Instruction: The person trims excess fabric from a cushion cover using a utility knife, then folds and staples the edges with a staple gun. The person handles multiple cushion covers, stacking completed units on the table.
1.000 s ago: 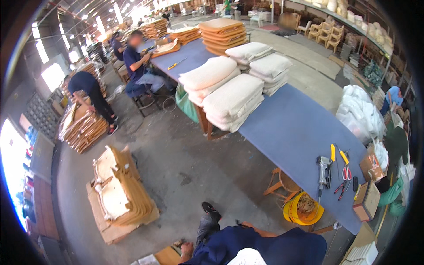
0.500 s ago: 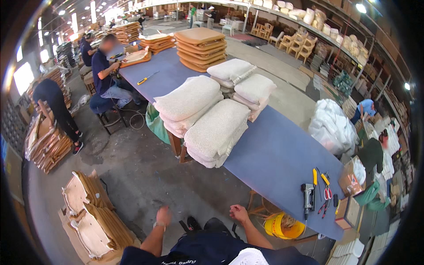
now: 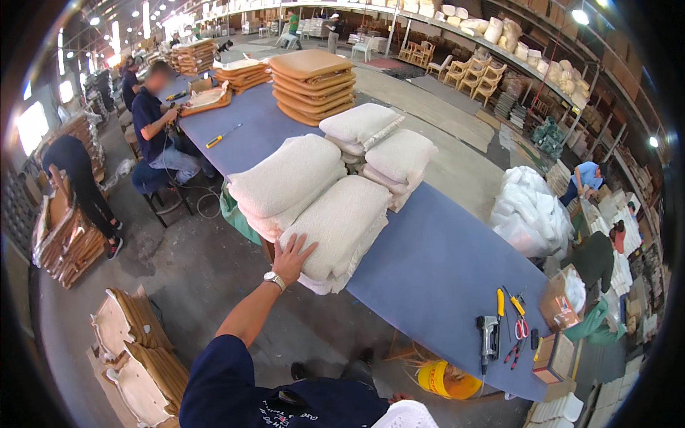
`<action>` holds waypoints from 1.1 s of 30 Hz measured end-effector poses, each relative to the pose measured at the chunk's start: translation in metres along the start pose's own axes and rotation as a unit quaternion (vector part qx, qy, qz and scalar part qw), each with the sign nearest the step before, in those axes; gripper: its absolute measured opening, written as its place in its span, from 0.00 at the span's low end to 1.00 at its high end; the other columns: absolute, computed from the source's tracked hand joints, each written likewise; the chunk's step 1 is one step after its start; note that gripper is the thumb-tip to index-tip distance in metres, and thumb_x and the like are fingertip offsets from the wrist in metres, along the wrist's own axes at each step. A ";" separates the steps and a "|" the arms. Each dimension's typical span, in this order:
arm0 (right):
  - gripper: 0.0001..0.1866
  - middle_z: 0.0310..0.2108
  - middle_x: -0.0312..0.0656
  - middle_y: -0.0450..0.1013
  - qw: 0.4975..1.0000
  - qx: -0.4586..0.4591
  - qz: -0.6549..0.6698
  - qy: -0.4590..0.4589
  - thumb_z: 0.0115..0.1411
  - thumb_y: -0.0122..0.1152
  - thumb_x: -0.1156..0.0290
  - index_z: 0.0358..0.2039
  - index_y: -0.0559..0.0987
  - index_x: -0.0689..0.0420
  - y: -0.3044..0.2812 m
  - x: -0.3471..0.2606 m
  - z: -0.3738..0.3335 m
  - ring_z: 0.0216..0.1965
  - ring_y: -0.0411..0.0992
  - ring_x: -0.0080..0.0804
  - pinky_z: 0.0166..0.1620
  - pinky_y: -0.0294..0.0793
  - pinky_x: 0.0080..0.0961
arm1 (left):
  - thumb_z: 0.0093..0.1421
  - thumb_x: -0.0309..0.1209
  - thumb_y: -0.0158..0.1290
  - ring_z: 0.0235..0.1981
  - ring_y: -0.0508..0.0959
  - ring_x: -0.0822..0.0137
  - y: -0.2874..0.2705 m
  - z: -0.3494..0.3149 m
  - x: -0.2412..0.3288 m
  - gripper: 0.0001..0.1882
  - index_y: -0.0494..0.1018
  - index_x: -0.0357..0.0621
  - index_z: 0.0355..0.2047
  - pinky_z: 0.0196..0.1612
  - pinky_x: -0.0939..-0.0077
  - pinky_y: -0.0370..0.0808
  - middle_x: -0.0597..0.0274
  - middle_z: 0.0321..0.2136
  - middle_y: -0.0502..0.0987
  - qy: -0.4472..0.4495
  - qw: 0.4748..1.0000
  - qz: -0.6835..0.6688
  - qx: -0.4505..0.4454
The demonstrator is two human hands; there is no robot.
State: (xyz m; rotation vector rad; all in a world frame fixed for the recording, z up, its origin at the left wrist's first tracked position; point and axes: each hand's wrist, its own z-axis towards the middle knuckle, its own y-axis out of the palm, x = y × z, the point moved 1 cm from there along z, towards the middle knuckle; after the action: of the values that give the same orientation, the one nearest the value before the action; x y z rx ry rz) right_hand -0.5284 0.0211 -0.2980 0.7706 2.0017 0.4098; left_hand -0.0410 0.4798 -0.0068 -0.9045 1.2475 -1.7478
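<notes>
My left hand (image 3: 292, 260) lies with spread fingers against the near corner of a cream textured cushion stack (image 3: 340, 221), touching it without gripping. The stack stands on a blue-topped table (image 3: 435, 260), pressed up beside another cream cushion stack (image 3: 285, 175). Two smaller cream piles, a back one (image 3: 360, 124) and a right one (image 3: 401, 157), stand behind them. Only a little of my right hand (image 3: 401, 396) shows, low beside my body and partly hidden by a white cloth shape; its fingers cannot be made out.
On the table's right end lie a pneumatic tool (image 3: 489, 338), red-handled pliers (image 3: 521, 329) and a cardboard box (image 3: 555, 358). Below is a yellow bucket (image 3: 446, 379). Brown seat panels (image 3: 321, 77) and a screwdriver (image 3: 223, 136) lie farther left. A co-worker (image 3: 153, 121) sits there. Padded panels (image 3: 146, 378) stand on the floor.
My left hand has risen from beside my body and reached forward onto the near cushion stack. My right hand has dropped back toward my body. The view has shifted slightly.
</notes>
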 end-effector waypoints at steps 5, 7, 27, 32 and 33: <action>0.12 0.25 0.42 0.78 0.919 0.190 -0.343 0.043 0.68 0.60 0.65 0.36 0.79 0.62 0.066 -0.053 0.034 0.23 0.76 0.30 0.28 0.79 0.28 | 0.49 0.25 0.61 0.69 0.66 0.54 -0.063 0.010 -0.010 0.48 0.60 0.67 0.71 0.66 0.40 0.63 0.61 0.68 0.66 0.071 0.996 0.050 -0.022; 0.13 0.25 0.42 0.77 0.916 0.183 -0.357 0.001 0.69 0.59 0.64 0.35 0.79 0.62 0.079 -0.093 0.034 0.23 0.76 0.30 0.27 0.79 0.29 | 0.45 0.27 0.65 0.55 0.78 0.53 -0.108 0.039 0.006 0.41 0.71 0.57 0.63 0.58 0.54 0.72 0.59 0.56 0.78 0.129 0.987 0.008 0.094; 0.15 0.47 0.44 0.78 0.889 0.083 -0.273 -0.357 0.71 0.55 0.71 0.54 0.76 0.65 0.124 -0.434 0.096 0.47 0.77 0.30 0.48 0.79 0.25 | 0.61 0.55 0.55 0.39 0.84 0.45 -0.177 0.261 0.386 0.26 0.82 0.45 0.43 0.42 0.52 0.80 0.47 0.35 0.84 0.029 0.999 -0.013 -0.025; 0.27 0.69 0.54 0.61 0.780 -0.061 -0.302 -0.545 0.75 0.44 0.63 0.69 0.64 0.66 0.248 -0.497 0.077 0.71 0.57 0.46 0.72 0.52 0.40 | 0.62 0.51 0.54 0.37 0.84 0.43 -0.158 0.293 0.456 0.23 0.82 0.42 0.37 0.41 0.50 0.79 0.44 0.33 0.84 0.067 0.992 -0.105 -0.011; 0.30 0.73 0.55 0.55 0.760 -0.076 -0.314 -0.564 0.76 0.41 0.59 0.72 0.59 0.65 0.258 -0.507 0.084 0.75 0.50 0.48 0.75 0.44 0.41 | 0.62 0.50 0.53 0.36 0.84 0.43 -0.157 0.289 0.471 0.23 0.82 0.41 0.36 0.40 0.50 0.80 0.44 0.32 0.84 0.081 0.990 -0.117 0.002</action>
State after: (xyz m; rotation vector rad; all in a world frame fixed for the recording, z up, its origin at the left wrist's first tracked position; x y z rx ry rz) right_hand -0.1727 -0.1234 0.1302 0.0865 0.9235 -0.2775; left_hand -0.0216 -0.0240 0.2684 -0.9533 1.2826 -2.0428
